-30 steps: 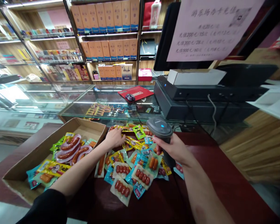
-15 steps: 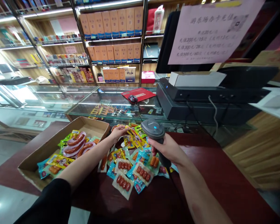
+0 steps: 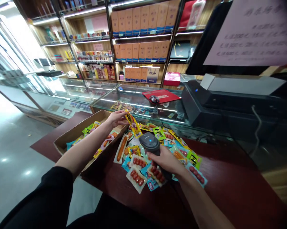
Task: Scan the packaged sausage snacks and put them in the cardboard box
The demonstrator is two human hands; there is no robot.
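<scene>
Pinched in my left hand [image 3: 118,117] is a yellow snack packet [image 3: 133,124], raised above the pile. My right hand [image 3: 162,159] is wrapped round the handle of a dark barcode scanner [image 3: 149,142], whose head shows a small blue light and faces the yellow packet. Under and around the scanner, a pile of packaged sausages [image 3: 136,176] and colourful packets lies on the dark red table [image 3: 114,187]. On the left, under my left forearm, a cardboard box [image 3: 69,135] holds more packets, partly hidden by the arm.
Behind the table runs a glass display counter [image 3: 102,95] with a red mat [image 3: 167,95] and a mouse [image 3: 154,99]. A monitor [image 3: 205,38] with a paper sign stands at the right on dark equipment [image 3: 200,105]. Stocked shelves line the back wall.
The view has turned left. My left hand has lifted the yellow packet off the pile towards the box. The scanner is now nearer to that packet, still in my right hand.
</scene>
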